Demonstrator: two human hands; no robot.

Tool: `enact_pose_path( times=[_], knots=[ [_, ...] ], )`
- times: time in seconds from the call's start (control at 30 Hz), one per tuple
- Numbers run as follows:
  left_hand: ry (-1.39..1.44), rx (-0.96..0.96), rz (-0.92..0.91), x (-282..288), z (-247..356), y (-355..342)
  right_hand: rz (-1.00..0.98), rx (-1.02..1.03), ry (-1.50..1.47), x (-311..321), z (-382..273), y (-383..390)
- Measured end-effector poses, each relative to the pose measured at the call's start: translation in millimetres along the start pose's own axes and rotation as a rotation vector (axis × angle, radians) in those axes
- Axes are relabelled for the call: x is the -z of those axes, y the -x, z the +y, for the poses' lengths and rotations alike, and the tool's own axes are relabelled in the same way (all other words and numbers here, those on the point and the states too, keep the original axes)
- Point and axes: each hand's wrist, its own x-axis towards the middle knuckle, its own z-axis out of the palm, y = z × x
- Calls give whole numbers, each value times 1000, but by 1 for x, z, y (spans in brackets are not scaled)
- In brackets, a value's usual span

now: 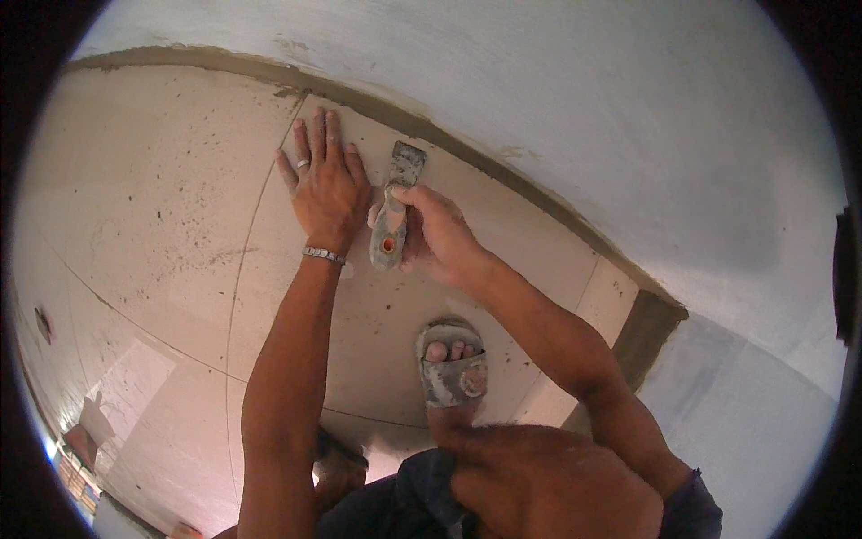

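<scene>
My left hand (325, 193) lies palm down on a cream floor tile (476, 234), fingers stretched out and slightly apart, a ring and a metal wristband on it. Just to its right, my right hand (426, 229) grips a scraper (388, 234) by its mortar-caked handle, which has an orange-rimmed hole. The scraper's short grey blade (407, 162) points up toward the band of wet-looking mortar (530, 189) along the foot of the white wall. I cannot tell whether the blade touches the tile.
The white wall (620, 108) turns a corner at right, where a wider mortar strip (648, 332) runs beside the tiles. My sandalled foot (453, 377) is below my hands. A small dark object (43, 323) and a reddish-brown object (81, 445) lie at far left.
</scene>
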Motion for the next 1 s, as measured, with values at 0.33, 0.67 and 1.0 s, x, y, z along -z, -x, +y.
enact_pose_path(
  times=[0.33, 0.67, 1.0],
  knots=[
    [-86, -22, -27, -3, -2, 0, -9, 55, -123, -11, -7, -18],
    [-125, -67, -2, -12, -7, 2, -61, 107, -94, -13, -2, -21],
    [-34, -82, -25, -5, -7, 8, -124, 105, -39, -8, -5, -16]
  ],
)
